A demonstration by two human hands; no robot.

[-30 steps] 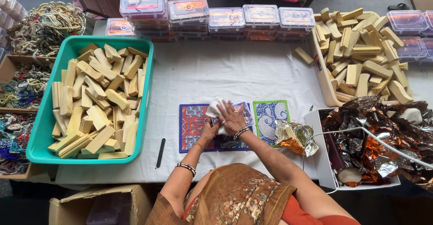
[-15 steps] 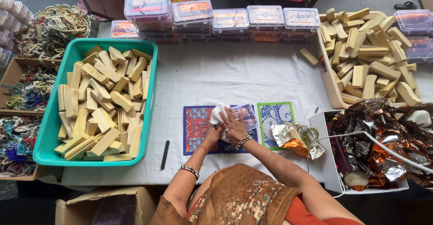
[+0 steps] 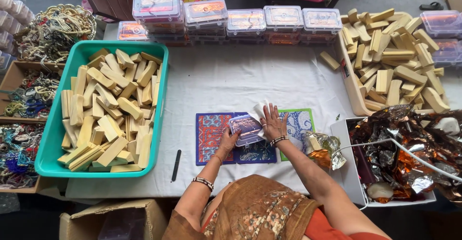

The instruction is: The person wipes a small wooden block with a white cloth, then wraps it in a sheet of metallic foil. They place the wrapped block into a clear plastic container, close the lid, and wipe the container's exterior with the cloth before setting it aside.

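A small clear plastic box with a patterned insert lies on patterned cards at the table's near middle. My left hand grips the box's near left side. My right hand presses flat beside it on a white paper sheet that sticks out from under the fingers. A green-bordered patterned card lies to the right of that hand. Both wrists wear beaded bracelets.
A teal tub of pale wooden blocks sits left, a tray of more blocks right. Stacked clear boxes line the far edge. Crumpled foil fills a white box; a foil-wrapped piece and a black pen lie near.
The clear box now shows under my hands, which have spread slightly, the left gripping its side. The view has drifted a little.
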